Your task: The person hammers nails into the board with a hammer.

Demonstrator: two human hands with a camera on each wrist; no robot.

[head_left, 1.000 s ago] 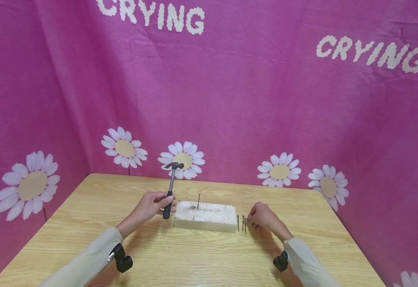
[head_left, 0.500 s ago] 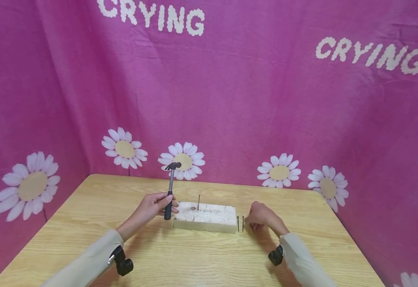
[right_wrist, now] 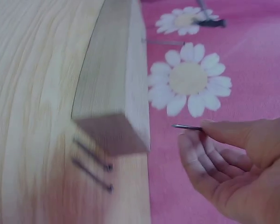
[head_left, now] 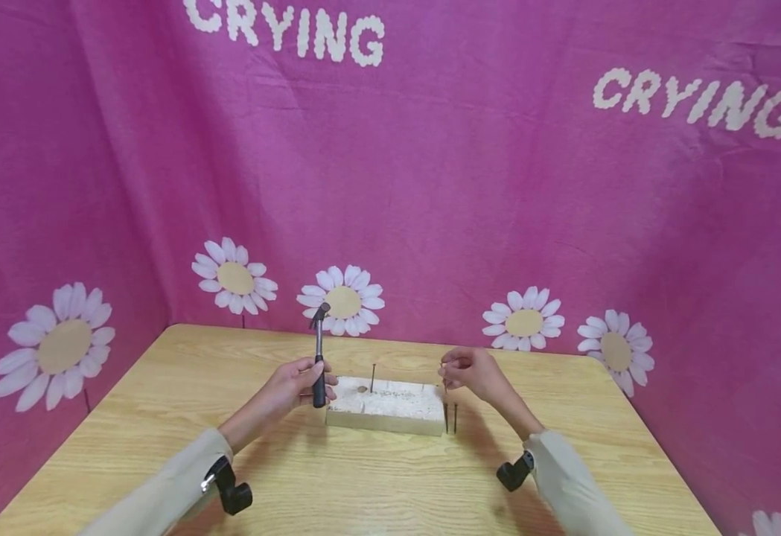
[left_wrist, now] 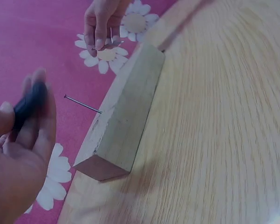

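Right fingers (right_wrist: 193, 158), pinching a nail (right_wrist: 187, 127), have risen (left fingers (left_wrist: 45, 122) grip the hammer (head_left: 319, 345)).

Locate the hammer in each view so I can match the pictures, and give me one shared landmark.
Head: the hammer is left of centre, held roughly upright in the left hand.
Left wrist: at the left, about mid-height; only its black grip shows.
Right wrist: at the top, right of centre; only the hammer head and a bit of shaft show, blurred.
Shared landmark: the standing nail in the wooden block.
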